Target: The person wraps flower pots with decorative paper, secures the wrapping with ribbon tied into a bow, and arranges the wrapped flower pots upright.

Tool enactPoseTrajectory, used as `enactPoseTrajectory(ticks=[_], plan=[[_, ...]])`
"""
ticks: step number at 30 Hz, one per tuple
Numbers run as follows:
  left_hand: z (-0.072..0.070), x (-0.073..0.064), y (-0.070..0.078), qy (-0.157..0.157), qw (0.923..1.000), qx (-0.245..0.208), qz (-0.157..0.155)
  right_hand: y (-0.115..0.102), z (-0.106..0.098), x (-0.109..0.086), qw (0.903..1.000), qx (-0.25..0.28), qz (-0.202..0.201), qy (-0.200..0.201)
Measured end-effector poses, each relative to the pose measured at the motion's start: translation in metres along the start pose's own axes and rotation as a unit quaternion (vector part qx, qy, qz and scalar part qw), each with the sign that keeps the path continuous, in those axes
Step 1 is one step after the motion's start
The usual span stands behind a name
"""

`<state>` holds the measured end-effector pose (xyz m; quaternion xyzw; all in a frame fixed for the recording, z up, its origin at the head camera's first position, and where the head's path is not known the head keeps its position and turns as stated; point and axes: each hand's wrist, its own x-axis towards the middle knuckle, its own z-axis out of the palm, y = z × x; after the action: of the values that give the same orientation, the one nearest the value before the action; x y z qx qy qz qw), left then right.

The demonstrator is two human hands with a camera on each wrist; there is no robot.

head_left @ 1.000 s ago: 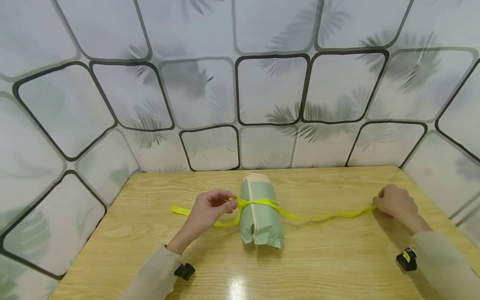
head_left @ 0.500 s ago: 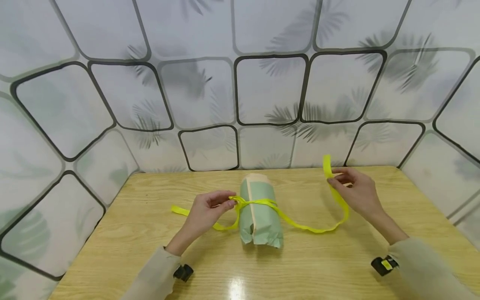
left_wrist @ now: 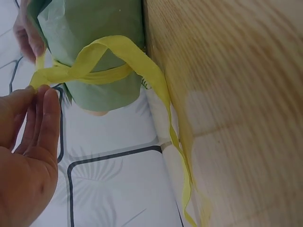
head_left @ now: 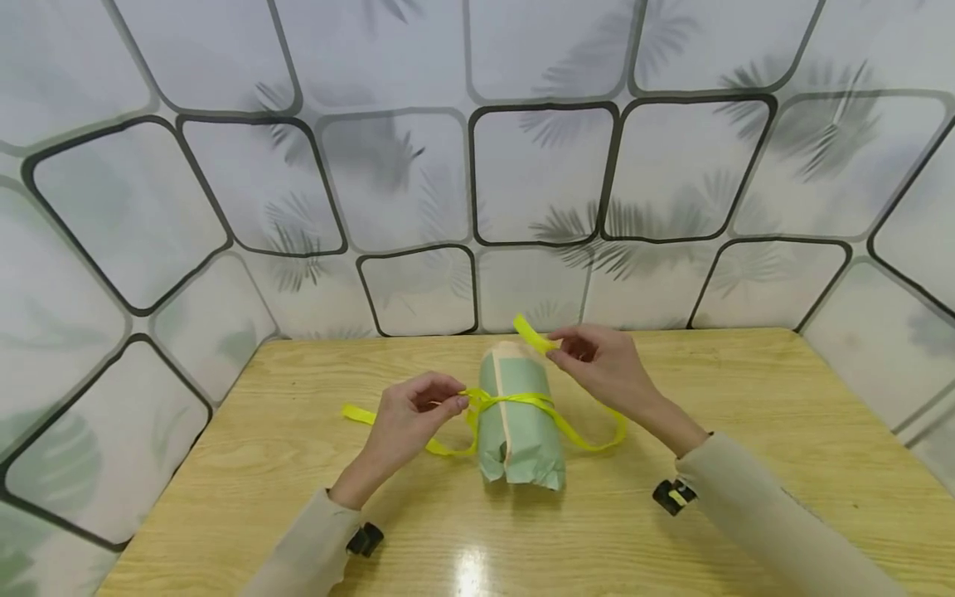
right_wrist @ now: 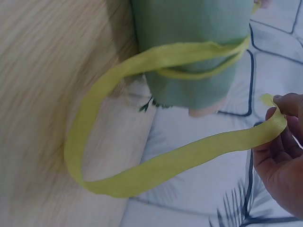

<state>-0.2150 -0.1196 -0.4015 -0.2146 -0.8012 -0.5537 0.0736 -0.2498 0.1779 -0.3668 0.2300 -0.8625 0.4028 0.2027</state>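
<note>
A bundle wrapped in green paper [head_left: 524, 444] lies on the table, with a yellow ribbon [head_left: 525, 399] passed round its middle. At its left side my left hand [head_left: 414, 414] pinches the ribbon between thumb and fingertips; the left wrist view shows a loop of ribbon [left_wrist: 87, 64] at those fingers. One ribbon tail [head_left: 358, 413] trails out to the left behind that hand. Above the bundle's far right end, my right hand [head_left: 608, 369] pinches the other tail close to its tip, which sticks up. From there the ribbon hangs in a slack curve [right_wrist: 156, 172] back to the bundle.
The wooden table [head_left: 298, 497] spreads around the bundle on all sides. Behind it and to both sides rises a pale wall covering [head_left: 537, 182] with dark outlines and leaf prints. A small dark camera [head_left: 366, 539] sits on the left wrist, another [head_left: 674, 496] on the right.
My right hand has lifted the ribbon's tail off the table at the far right and carried it left to the bundle, leaving the ribbon slack. The left hand has stayed in place.
</note>
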Motion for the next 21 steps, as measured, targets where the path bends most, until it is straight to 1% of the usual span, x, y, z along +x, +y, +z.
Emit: enactPoseTrajectory(ticks=[4, 6, 10, 12, 14, 15, 17, 19, 21], plan=[[0.000, 0.000, 0.003, 0.000, 1.0000, 0.009, 0.003, -0.013, 0.016, 0.015, 0.9995, 0.005, -0.008, -0.029], [0.000, 0.000, 0.004, -0.005, 1.0000, 0.006, 0.001, -0.018, 0.023, 0.021, 0.9989, 0.012, -0.016, -0.041], [-0.001, 0.001, 0.004, -0.013, 0.9999, 0.004, 0.009, -0.028, 0.037, 0.032, 0.9964, 0.024, -0.049, -0.065], [-0.002, 0.001, 0.004, -0.015, 0.9997, 0.005, 0.018, -0.032, 0.042, 0.035, 0.9926, 0.021, -0.069, -0.098], [-0.001, 0.000, 0.004, -0.014, 0.9995, 0.007, 0.027, -0.036, 0.046, 0.036, 0.9853, 0.016, -0.086, -0.147], [-0.001, 0.001, 0.004, -0.013, 0.9995, 0.007, 0.029, -0.038, 0.047, 0.035, 0.9814, 0.015, -0.090, -0.169], [-0.001, 0.001, 0.003, -0.010, 0.9993, 0.009, 0.034, -0.039, 0.047, 0.033, 0.9764, 0.015, -0.087, -0.197], [-0.001, 0.001, 0.003, -0.005, 0.9993, 0.011, 0.036, -0.040, 0.045, 0.030, 0.9764, 0.018, -0.075, -0.202], [-0.001, 0.002, 0.002, -0.001, 0.9993, 0.013, 0.036, -0.039, 0.042, 0.027, 0.9795, 0.019, -0.069, -0.188]])
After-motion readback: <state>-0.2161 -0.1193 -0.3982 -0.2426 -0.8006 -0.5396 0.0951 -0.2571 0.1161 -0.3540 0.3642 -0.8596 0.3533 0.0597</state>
